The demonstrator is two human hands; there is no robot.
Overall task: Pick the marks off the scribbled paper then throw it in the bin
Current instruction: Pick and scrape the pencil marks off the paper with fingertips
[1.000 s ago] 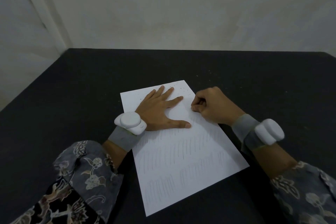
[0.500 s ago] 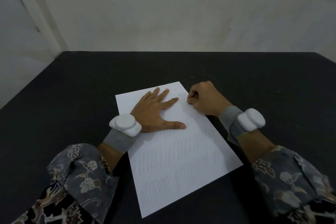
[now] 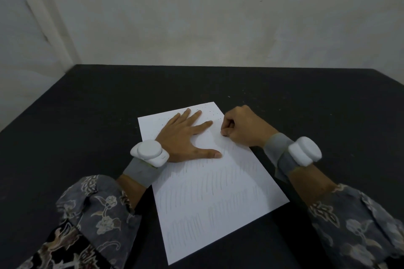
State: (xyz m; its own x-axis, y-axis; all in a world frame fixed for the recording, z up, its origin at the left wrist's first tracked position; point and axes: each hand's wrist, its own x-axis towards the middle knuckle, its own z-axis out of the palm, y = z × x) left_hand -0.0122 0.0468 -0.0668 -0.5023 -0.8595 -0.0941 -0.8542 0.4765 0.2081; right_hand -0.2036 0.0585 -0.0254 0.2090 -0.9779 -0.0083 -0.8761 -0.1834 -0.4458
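A white sheet of paper lies on the black table, with rows of faint pencil strokes across its lower half and tiny dark specks near its top edge. My left hand rests flat on the upper part of the sheet, fingers spread, holding nothing. My right hand is a closed fist pressed on the sheet's upper right edge, knuckles toward the left hand. Whatever is inside the fist is hidden. No bin is in view.
The black table runs to a pale wall at the back and the left. Small specks lie scattered on the table beyond the paper. Both wrists carry white devices on grey bands.
My right fist has shifted slightly up and then back down along the paper's upper right edge. My left hand stays flat on the sheet. The view has drifted a little.
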